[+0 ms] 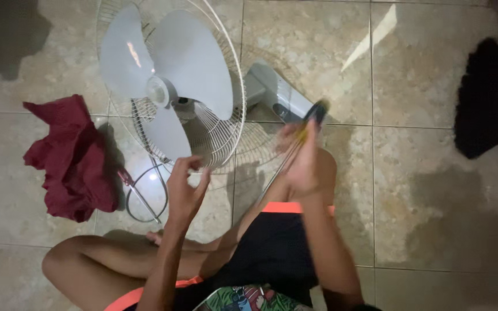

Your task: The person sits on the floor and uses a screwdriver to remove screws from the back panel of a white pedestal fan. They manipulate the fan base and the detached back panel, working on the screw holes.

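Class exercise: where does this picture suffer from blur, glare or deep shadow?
Head view: the right hand and its dark-handled tool are motion-blurred; glare streaks the floor tiles and a fan blade; deep shadow fills the top-left corner; the left hand is sharper.

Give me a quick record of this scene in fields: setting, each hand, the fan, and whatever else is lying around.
Setting: tiled floor, person seated on it
Left hand: raised by the fan guard's rim, fingers curled, nothing clearly held
Right hand: gripping a screwdriver, blurred
Fan: lying on the floor, pale blades exposed, wire guard behind them
Left of fan: dark red cloth
Below fan: second screwdriver on the floor
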